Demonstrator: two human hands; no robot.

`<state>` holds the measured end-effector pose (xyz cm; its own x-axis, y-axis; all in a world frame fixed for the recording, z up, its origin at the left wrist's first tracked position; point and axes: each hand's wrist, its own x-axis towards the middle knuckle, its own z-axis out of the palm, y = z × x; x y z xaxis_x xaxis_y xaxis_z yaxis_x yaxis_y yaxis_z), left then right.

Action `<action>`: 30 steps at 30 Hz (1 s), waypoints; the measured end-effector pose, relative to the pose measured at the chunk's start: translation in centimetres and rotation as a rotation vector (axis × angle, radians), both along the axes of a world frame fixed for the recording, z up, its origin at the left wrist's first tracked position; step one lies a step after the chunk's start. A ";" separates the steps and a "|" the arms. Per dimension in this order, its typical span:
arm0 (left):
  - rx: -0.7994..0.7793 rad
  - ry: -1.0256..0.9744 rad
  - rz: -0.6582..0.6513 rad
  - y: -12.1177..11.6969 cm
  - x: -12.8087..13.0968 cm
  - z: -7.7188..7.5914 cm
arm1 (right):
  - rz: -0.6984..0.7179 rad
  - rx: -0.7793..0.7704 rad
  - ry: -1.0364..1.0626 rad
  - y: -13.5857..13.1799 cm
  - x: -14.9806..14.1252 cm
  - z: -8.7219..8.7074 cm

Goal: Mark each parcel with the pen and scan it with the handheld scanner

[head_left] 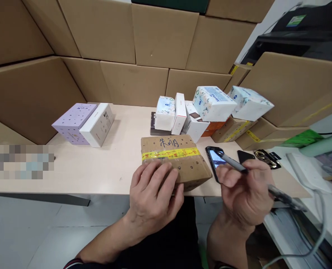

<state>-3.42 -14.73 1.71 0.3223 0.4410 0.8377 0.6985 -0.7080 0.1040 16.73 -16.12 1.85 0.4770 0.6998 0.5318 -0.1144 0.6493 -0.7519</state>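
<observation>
- Your left hand lies flat on the taped parcel at the near edge of the surface, fingers spread, gripping nothing; press firmly so it stays put.
- Your right hand has its fingers clenched on the pen, just beside the phone.
- Steady your wrist for neat writing.

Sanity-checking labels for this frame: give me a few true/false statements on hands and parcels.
1. The left hand rests flat on the taped brown parcel. True.
2. The right hand holds scissors. False: it holds a pen; the scissors lie on the table.
3. The parcel has handwriting on top. True.
4. The phone lies left of the parcel. False: right of it.
5. The lilac box sits on the parcel. False: far left, beside a white box.
</observation>
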 end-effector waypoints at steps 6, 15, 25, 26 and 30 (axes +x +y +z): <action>-0.069 0.179 0.104 0.6 0.0 0.8 | 0.128 -0.183 -0.188 3.2 -1.4 3.2; -0.051 0.253 0.076 1.0 -0.3 1.0 | 0.243 -0.431 -0.630 6.4 -1.5 3.2; -0.048 0.234 0.067 1.1 -0.3 0.9 | 0.203 -0.417 -0.816 6.0 -1.8 3.5; -0.047 0.233 0.066 1.1 -0.4 0.9 | 0.197 -0.412 -0.829 6.0 -1.9 3.6; -0.046 0.238 0.065 1.1 -0.4 1.1 | 0.156 -0.375 -0.900 6.1 -2.0 4.0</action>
